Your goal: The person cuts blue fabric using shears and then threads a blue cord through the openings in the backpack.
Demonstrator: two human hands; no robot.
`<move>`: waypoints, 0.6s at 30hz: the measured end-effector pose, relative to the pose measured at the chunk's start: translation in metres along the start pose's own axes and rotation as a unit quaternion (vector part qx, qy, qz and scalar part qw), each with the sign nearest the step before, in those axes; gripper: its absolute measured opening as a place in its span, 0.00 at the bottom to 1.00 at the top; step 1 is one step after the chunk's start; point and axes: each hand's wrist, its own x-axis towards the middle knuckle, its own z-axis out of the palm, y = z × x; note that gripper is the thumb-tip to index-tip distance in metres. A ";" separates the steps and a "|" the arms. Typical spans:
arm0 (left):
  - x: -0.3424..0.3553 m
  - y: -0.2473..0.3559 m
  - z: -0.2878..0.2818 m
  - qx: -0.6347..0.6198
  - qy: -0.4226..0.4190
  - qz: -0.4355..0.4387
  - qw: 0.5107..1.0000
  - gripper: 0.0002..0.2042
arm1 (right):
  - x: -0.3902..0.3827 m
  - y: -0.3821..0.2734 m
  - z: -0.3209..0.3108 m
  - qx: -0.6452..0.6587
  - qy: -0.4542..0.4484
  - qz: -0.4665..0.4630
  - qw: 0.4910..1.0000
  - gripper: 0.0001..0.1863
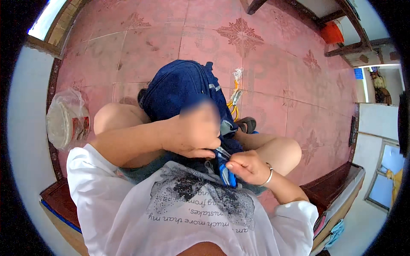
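Observation:
A navy blue backpack stands between my bent knees, its rounded side away from me. Close to my lap, my left hand is closed at the bag's near edge, partly smeared by a blur. Just right of it, my right hand, a bracelet at its wrist, pinches a bright blue and white strip of the bag. Thumb and fingers press together there. Whether a small tool or zip pull sits between the two hands is hidden.
Beyond the bag, yellow looped cords with white threads lie on the pink tiled floor, near a dark sandal. A clear plastic bag holds a round tub at left. An orange bucket stands far right by wooden furniture.

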 end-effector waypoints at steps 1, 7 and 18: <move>0.000 -0.001 0.002 0.013 -0.023 -0.024 0.999 0.11 | 0.001 0.006 -0.002 0.010 0.007 0.005 1.000 0.14; 0.001 0.000 0.010 -0.021 -0.052 -0.028 0.998 0.08 | 0.000 0.016 -0.001 0.051 -0.058 0.038 0.996 0.12; -0.004 0.005 0.015 -0.025 -0.064 -0.074 0.995 0.08 | 0.003 0.020 -0.003 0.086 0.052 0.066 0.993 0.05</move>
